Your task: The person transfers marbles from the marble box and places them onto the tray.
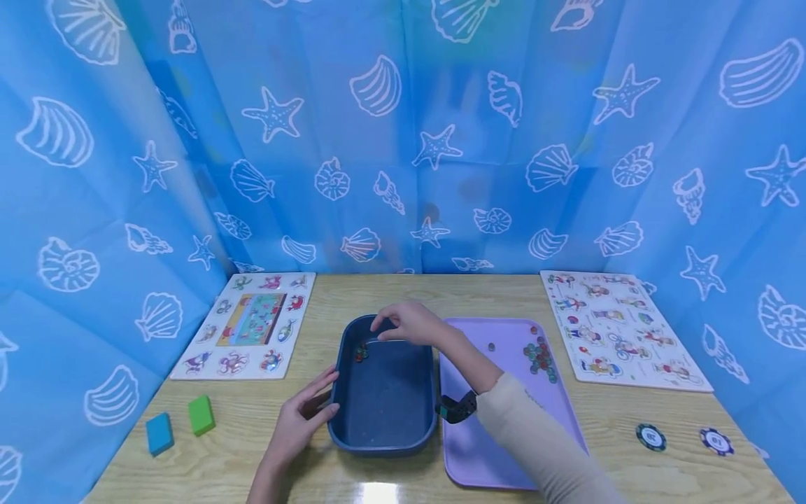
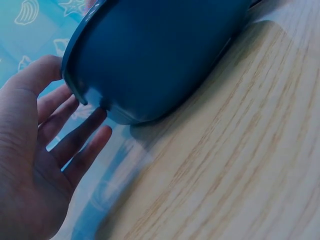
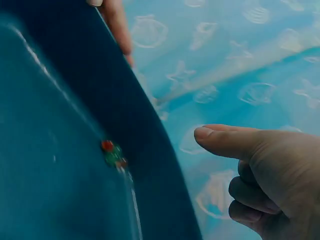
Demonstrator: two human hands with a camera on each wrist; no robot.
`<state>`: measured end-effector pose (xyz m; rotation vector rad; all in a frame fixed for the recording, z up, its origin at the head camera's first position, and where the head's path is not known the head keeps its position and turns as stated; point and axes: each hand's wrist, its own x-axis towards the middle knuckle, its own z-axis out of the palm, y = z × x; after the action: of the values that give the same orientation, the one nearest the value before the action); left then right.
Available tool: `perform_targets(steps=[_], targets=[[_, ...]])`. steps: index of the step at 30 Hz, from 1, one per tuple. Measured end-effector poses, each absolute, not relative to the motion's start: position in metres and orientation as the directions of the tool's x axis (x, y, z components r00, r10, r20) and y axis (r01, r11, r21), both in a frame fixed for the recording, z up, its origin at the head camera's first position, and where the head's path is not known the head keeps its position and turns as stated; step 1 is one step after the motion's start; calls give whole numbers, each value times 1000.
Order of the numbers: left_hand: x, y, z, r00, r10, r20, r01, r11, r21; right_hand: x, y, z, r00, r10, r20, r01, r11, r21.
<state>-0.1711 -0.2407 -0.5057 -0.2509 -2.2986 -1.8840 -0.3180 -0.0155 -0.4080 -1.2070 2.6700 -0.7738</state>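
Observation:
Over the far end of the dark blue bin (image 1: 382,446) hovers my right hand (image 1: 412,323), thumb and index finger apart with nothing visible between them. In the right wrist view its thumb points out and the other fingers curl loosely. Inside the bin, a few red and green glass marbles (image 3: 113,155) lie in the far left corner. My left hand (image 1: 301,413) touches the bin's left side with relaxed fingers, the thumb at the rim. On the purple tray (image 1: 485,448) at right, several more marbles (image 1: 540,355) cluster near the right edge; a single grey marble (image 1: 492,346) lies apart.
Picture puzzle boards stand at the back left (image 1: 242,325) and back right (image 1: 620,329). A blue block (image 1: 160,434) and a green block (image 1: 201,415) lie at left. Two poker chips (image 1: 651,437) are at right. A blue shell-patterned curtain (image 1: 390,161) surrounds the table's back and sides.

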Motion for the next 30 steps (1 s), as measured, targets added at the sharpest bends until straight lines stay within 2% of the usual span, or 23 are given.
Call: perform_targets(steps=[6,13,23,30], targets=[[-171,-241,-507,-969,39,244,247,188,951,-327,-55,-422,-632,-775,-1,-715,583,-386],[-171,-243,-507,-964,33,264,265,184,947,-335,-69,-445,-665,-742,-87,-692,655,-304],[-170,-244,-503,-974,43,224,229,175,958,-344,-66,-466,-669,-737,-92,-674,654,-343],[-163,-237,-486,-972,63,228,236,173,956,-345,-65,-469,-664,-743,-83,-688,651,-322]])
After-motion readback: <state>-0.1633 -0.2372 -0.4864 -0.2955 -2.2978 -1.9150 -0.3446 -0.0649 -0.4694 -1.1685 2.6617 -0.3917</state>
